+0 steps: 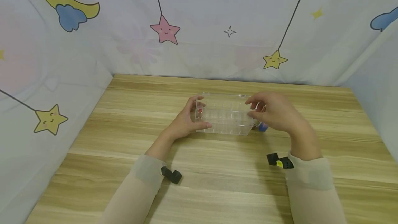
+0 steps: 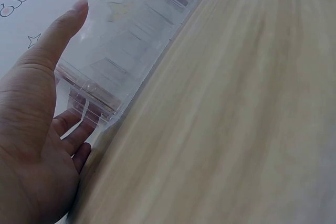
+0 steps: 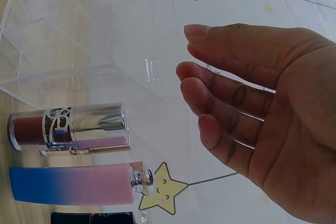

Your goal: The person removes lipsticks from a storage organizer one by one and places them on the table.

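A clear plastic organizer box (image 1: 222, 115) with several compartments stands on the table. My left hand (image 1: 185, 122) holds its left end, thumb along the near side and fingers at the far side. Inside that end stands a small tube with a red top (image 1: 200, 113). Over the box's right end hovers my right hand (image 1: 275, 111), fingers loosely bent with nothing between them. In the right wrist view, a silver-capped lip gloss tube (image 3: 100, 127), a blue-and-pink tube (image 3: 73, 184) and a black tube (image 3: 94, 217) stand beside the box, apart from the right hand (image 3: 262, 103).
The light wood table (image 1: 217, 179) meets a white cloth backdrop (image 1: 202, 58) printed with stars at its far edge. More cloth hangs at the left and right sides. Small black devices (image 1: 171, 175) sit at both cuffs.
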`<action>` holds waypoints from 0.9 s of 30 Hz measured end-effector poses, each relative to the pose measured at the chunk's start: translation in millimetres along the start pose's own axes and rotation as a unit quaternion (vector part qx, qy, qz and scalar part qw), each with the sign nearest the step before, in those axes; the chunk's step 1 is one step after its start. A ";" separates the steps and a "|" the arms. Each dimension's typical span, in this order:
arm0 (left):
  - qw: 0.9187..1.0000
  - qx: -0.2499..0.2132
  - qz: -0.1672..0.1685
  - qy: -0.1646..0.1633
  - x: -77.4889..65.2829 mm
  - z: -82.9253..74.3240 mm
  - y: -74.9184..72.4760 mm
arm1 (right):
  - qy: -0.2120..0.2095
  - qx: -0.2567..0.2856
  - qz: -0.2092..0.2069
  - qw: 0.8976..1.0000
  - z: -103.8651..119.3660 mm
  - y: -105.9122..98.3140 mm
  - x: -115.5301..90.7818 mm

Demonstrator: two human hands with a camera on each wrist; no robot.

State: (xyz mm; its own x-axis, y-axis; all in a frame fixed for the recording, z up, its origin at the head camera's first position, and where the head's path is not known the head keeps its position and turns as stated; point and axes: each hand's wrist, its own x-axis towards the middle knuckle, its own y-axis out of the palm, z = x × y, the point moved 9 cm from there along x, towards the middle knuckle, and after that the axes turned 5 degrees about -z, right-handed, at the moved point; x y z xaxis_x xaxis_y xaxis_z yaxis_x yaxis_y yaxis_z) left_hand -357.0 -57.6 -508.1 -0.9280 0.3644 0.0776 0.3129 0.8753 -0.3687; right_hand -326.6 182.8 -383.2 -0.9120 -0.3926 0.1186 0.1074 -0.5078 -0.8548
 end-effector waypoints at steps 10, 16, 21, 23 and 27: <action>1.000 -0.001 -0.001 -0.002 0.0 -0.6 0.0 | -0.028 -0.002 -0.012 1.000 12.5 9.0 5.3; 1.000 0.005 -0.002 -0.006 -0.5 -0.5 -0.4 | -0.040 -0.003 -0.012 0.999 18.8 15.7 7.8; 1.000 0.000 -0.001 -0.005 0.2 -0.1 -0.2 | -0.046 -0.015 -0.008 0.999 22.9 19.6 9.7; 1.000 -0.003 0.000 -0.005 0.3 -0.1 0.1 | -0.052 -0.016 -0.008 0.998 25.1 21.0 10.0; 1.000 -0.003 0.000 -0.008 0.0 0.0 0.4 | -0.062 -0.019 -0.009 0.998 28.2 24.2 11.5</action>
State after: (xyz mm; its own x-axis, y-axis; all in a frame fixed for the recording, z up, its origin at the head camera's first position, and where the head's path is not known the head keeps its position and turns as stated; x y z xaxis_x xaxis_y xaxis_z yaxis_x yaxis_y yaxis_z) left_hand -356.9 -57.2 -508.2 -0.9309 0.3597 0.0631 0.3142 0.8769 -0.3637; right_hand -323.3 144.3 -388.3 -0.8580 -0.4756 0.1941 0.0737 -0.4879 -0.8698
